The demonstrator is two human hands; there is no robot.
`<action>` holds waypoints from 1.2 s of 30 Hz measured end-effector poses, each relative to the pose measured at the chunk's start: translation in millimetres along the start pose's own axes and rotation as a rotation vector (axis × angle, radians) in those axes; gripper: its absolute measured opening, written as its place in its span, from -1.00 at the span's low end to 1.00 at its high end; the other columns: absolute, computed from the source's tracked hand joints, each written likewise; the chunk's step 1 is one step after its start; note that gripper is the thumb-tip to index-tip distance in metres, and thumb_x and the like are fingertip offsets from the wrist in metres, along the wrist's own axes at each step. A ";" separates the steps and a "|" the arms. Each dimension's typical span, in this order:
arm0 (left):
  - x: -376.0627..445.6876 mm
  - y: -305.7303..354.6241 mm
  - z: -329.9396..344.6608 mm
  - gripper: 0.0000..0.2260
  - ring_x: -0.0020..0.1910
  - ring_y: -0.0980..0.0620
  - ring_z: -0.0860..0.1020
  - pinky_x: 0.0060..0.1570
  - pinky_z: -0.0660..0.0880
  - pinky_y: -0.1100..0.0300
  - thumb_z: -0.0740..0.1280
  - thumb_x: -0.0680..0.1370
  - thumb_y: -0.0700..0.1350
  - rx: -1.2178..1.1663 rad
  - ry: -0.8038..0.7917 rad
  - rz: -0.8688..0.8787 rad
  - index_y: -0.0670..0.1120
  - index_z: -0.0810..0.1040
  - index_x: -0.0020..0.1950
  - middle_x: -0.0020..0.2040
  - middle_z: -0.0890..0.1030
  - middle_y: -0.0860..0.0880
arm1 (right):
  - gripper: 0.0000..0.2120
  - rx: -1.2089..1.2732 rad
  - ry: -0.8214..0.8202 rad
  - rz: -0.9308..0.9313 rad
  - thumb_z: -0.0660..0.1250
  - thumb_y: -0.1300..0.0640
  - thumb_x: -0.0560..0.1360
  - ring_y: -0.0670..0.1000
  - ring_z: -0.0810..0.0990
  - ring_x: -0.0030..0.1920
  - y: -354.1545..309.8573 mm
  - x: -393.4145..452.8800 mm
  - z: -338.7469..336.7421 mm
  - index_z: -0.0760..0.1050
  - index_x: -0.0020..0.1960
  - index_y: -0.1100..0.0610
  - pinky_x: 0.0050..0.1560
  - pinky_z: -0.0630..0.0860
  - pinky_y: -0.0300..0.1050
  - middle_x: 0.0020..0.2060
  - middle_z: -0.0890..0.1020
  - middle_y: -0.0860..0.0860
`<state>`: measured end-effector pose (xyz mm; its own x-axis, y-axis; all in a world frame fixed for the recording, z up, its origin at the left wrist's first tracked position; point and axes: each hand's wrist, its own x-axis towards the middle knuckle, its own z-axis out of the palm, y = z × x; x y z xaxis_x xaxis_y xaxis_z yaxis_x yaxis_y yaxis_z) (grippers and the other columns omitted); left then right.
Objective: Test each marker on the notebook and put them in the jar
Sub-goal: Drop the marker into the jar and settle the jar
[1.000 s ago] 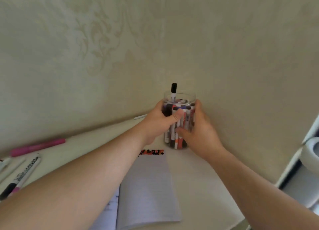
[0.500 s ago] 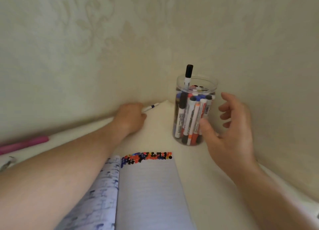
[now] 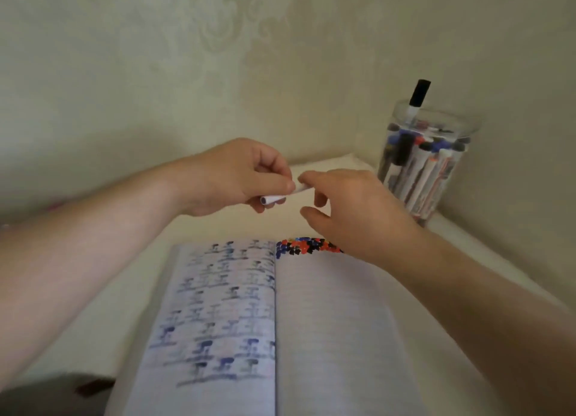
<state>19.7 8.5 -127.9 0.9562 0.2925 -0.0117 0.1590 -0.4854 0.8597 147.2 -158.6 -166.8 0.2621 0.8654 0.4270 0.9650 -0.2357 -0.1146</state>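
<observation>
Change: both hands have left the jar [image 3: 428,163] since the earlier frames; the left hand [image 3: 237,178] has lifted a white marker [image 3: 282,195] off the tabletop [image 3: 218,228], and the right hand [image 3: 352,209] has come across to meet it.
Left grip: thumb and fingers clenched round the marker barrel; the open butt end points toward the camera.
Right grip: fingertips [image 3: 307,178] touch the far end of the marker; thumb spread below, not closed on the barrel. The marker's cap end is hidden behind these fingers.
Marker position: held in the air beyond the top edge of the notebook [image 3: 327,322], clear of the page.
Notebook: lies open on the tabletop; left page carries rows of blue ink marks; right page carries a strip of colour dots [image 3: 307,245] in red, blue and black along its top edge, partly covered by the right wrist.
Jar position: beyond and to the right of the notebook, in the wall corner; clear, packed with upright markers; one black-capped marker [image 3: 419,92] stands above its rim.
</observation>
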 end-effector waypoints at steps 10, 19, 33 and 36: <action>16.1 -59.1 23.8 -0.74 0.14 0.29 0.56 0.03 0.49 0.42 0.33 0.65 0.13 0.249 0.112 0.254 0.18 0.52 0.34 0.15 0.60 0.27 | -0.92 1.317 0.059 0.546 0.24 0.21 0.67 0.03 0.31 -0.51 10.3 2.6 24.3 0.36 0.02 0.12 -0.51 0.18 -0.14 -0.49 0.44 0.13; 9.0 -55.6 43.7 -0.89 -0.18 0.21 0.51 -0.25 0.41 0.23 0.16 0.72 0.09 0.416 0.074 0.346 0.10 0.28 0.07 -0.16 0.50 0.16 | -0.67 1.357 0.107 0.400 0.43 -0.05 0.45 0.02 0.29 -0.51 3.0 7.1 35.8 0.36 -0.08 0.14 -0.53 0.22 -0.20 -0.51 0.40 0.13; -0.8 -51.1 32.1 -0.84 -0.31 0.18 0.47 -0.23 0.42 0.18 0.25 0.66 0.17 0.219 -0.129 0.242 0.16 0.32 0.12 -0.30 0.53 0.17 | -0.88 1.268 -0.081 0.276 0.40 0.01 0.56 0.06 0.35 -0.47 6.6 -8.4 1.8 0.48 -0.06 0.01 -0.44 0.32 -0.14 -0.47 0.46 0.09; -3.0 -56.6 26.1 -0.76 -0.30 0.15 0.35 -0.20 0.34 0.16 0.42 0.55 0.12 0.237 -0.162 0.196 0.22 0.39 0.10 -0.25 0.39 0.14 | -0.83 1.423 0.095 0.371 0.29 0.12 0.57 0.05 0.30 -0.49 6.9 -8.0 -22.6 0.48 -0.21 0.07 -0.46 0.24 -0.20 -0.48 0.40 0.16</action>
<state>14.3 13.6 -189.8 0.9978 0.0489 0.0445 0.0028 -0.7030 0.7112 151.7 -177.1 -150.8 0.5425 0.8088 0.2270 0.0482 0.2397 -0.9696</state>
